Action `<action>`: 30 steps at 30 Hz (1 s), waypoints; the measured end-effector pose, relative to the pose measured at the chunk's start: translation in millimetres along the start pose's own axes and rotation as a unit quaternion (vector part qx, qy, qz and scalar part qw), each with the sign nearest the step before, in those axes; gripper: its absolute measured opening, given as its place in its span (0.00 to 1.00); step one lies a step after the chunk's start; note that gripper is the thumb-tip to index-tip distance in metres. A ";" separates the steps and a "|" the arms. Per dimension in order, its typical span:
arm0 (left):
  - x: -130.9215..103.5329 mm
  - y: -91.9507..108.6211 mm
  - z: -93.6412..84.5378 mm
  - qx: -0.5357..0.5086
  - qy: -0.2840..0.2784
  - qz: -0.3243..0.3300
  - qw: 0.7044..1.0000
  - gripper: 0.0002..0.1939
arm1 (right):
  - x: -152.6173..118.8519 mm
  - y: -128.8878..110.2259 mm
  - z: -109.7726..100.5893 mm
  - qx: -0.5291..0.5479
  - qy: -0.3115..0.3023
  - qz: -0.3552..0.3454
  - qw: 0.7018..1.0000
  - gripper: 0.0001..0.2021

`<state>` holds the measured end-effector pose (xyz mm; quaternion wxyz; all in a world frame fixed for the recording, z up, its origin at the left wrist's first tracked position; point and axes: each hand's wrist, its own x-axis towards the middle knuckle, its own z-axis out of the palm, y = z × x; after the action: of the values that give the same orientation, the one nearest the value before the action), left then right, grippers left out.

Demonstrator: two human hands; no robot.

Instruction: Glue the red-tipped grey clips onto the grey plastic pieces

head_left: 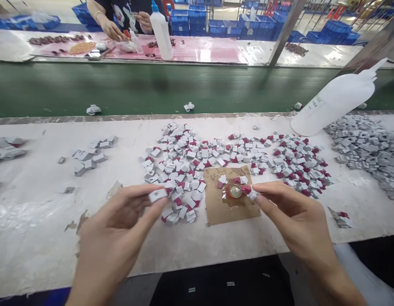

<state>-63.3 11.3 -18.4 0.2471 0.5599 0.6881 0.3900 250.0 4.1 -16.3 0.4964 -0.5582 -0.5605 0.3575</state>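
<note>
Between thumb and index finger, my left hand (120, 231) pinches a small grey-white plastic piece (158, 195). My right hand (295, 225) grips a small white and dark-red piece (249, 191) the same way, over the right part of a brown cardboard square (216, 212). A round cap or dish (235, 191) with a pale centre and orange-red rim rests on wet-looking cardboard, just left of my right fingertips. Behind and left of the cardboard spreads a heap of white and dark-red pieces (184, 157). The two held pieces are apart from each other.
Another heap of white and red pieces (300, 163) lies right, beyond it plain grey pieces (369, 148). A white squeeze bottle (333, 102) leans at the back right. Loose grey pieces (91, 155) lie left. Across a green belt (136, 87), a co-worker's hands (112, 29) handle small parts.
</note>
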 end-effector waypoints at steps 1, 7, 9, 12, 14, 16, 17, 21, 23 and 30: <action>-1.6 13.2 9.5 -0.070 -0.041 -0.003 0.997 0.11 | 0.8 -0.6 0.2 0.050 0.002 0.025 0.998 0.07; -8.0 70.6 72.8 -0.332 -0.237 -0.003 0.913 0.08 | 1.4 -1.0 3.4 0.235 -0.021 0.103 0.966 0.06; -9.4 78.2 85.1 -0.361 -0.266 -0.008 0.894 0.08 | 0.2 0.0 2.7 0.249 -0.022 0.108 0.962 0.06; -9.9 81.2 92.0 -0.373 -0.278 -0.014 0.885 0.07 | -1.1 2.5 0.4 0.251 -0.016 0.110 0.962 0.06; -9.5 80.2 92.3 -0.377 -0.283 -0.016 0.882 0.07 | -1.8 4.2 -0.9 0.246 -0.016 0.107 0.963 0.06; -8.8 78.5 91.7 -0.377 -0.283 -0.017 0.882 0.07 | -2.4 5.3 -1.6 0.240 -0.020 0.104 0.965 0.06; -8.5 77.4 91.4 -0.374 -0.281 -0.017 0.884 0.07 | -2.8 5.5 -1.7 0.235 -0.023 0.102 0.966 0.06; -8.0 71.1 88.8 -0.331 -0.284 0.001 0.900 0.06 | -2.6 3.9 -1.2 0.191 -0.051 0.078 0.977 0.07; -7.5 67.3 85.7 -0.291 -0.288 0.029 0.912 0.06 | -0.4 1.7 -0.4 0.167 -0.069 0.061 0.982 0.09; 32.6 81.3 70.5 -0.170 -0.311 0.132 0.926 0.06 | 25.8 -12.2 -5.2 0.158 -0.136 0.048 0.977 0.09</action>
<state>30.2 66.6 10.4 0.4866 0.6885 0.4196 0.3365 254.7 27.1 0.7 0.4800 -0.4450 -0.5314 0.5378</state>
